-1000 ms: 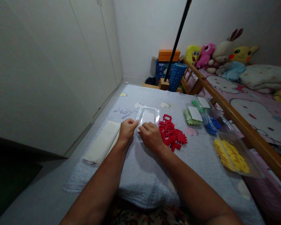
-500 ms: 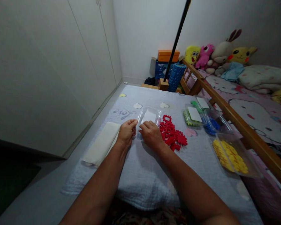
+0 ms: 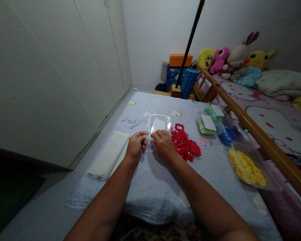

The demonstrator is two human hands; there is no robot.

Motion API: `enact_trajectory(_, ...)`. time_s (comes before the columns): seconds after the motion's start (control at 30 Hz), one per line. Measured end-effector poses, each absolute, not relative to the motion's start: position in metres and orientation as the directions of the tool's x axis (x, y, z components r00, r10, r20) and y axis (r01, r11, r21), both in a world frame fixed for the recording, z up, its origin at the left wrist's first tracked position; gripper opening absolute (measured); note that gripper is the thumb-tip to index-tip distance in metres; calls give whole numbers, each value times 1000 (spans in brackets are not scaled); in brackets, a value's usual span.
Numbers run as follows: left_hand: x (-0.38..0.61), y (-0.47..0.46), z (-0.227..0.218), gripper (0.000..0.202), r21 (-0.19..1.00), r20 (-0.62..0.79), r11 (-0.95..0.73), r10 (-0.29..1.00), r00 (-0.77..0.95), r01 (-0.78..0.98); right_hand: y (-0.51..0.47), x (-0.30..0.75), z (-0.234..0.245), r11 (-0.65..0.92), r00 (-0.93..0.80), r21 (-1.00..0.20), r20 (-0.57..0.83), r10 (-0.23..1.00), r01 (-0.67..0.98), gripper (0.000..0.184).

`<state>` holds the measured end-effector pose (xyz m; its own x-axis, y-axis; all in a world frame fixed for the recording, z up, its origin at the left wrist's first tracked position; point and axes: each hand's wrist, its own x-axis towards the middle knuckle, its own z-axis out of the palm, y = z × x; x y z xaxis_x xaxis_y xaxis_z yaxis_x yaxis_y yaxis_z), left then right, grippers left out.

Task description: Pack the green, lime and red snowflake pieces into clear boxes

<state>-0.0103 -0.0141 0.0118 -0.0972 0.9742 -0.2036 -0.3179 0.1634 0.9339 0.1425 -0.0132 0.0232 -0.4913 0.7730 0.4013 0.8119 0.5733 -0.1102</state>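
Observation:
A clear plastic container [image 3: 154, 119] with a white label [image 3: 160, 124] lies in front of me on the cloth-covered table. My left hand [image 3: 137, 144] pinches its near left corner between thumb and forefinger. Curled fingers of my right hand [image 3: 163, 143] grip the container's near edge; the back of that hand hides the contact. Just right of it is a loose pile of red toothed plastic pieces [image 3: 182, 142], partly covered by my right hand.
A folded cream cloth [image 3: 109, 155] lies left of my hands. Along the right edge stand clear boxes with green pieces [image 3: 203, 129], blue pieces [image 3: 227, 135] and yellow pieces [image 3: 248, 167]. Beyond them runs a wooden bed rail [image 3: 237, 110]. A dark pole [image 3: 190, 43] rises behind the table.
The container has shifted slightly and its near edge shows more tilt of light. Both hands have moved slightly toward me, still at its near edge.

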Motion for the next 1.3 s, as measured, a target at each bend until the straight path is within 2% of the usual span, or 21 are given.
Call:
enact_trajectory(0.17, -6, -18, 14, 33, 949, -193, 160, 976, -98, -273, -10, 140, 25, 520, -446, -107, 389, 806, 847, 18)
enact_trajectory(0.3, -2, -22, 18, 36, 954, -192, 160, 975, -107, -255, -7, 139, 26, 536, -466, -92, 386, 796, 839, 15)
enact_trajectory(0.53, 0, -20, 10, 38, 963, -152, 114, 978, -143, -244, -9, 135, 25, 532, -460, -80, 406, 790, 843, 20)
enact_trajectory(0.87, 1, -18, 9, 25, 973, -112, 82, 985, -128, -217, -7, 130, 25, 436, -359, -94, 428, 830, 895, 17)
enact_trajectory(1.3, 4, -18, 1, 26, 990, -30, 9, 989, -144, -144, -6, 126, 26, 443, -358, -94, 453, 817, 892, 20)
